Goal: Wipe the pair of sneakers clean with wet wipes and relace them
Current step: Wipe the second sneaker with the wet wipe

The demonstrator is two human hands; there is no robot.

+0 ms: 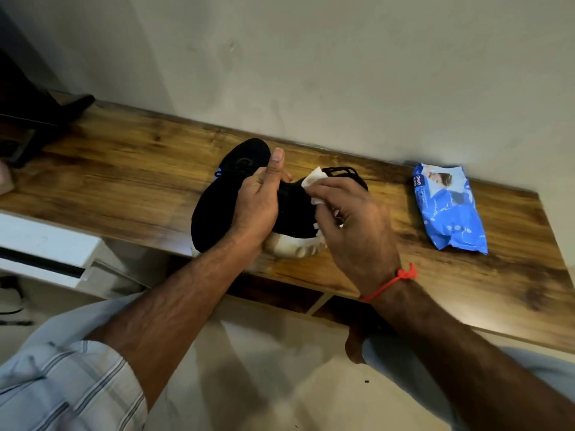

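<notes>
Two hands busy: my left hand (256, 206) clamps the black knit sneaker (292, 209) while my right hand (351, 225) pinches the white wet wipe (314, 181); short, firm strokes should work best.

Two sneakers (230, 197) mid-table (124, 169), side by side, possibly overlapping. Wipes pack (448, 209) right of them, near wall (311, 57) behind table.

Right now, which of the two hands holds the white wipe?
The right hand, the one with the red thread on its wrist, presses the white wipe on the black sneaker; the left hand only grips the sneaker.
</notes>
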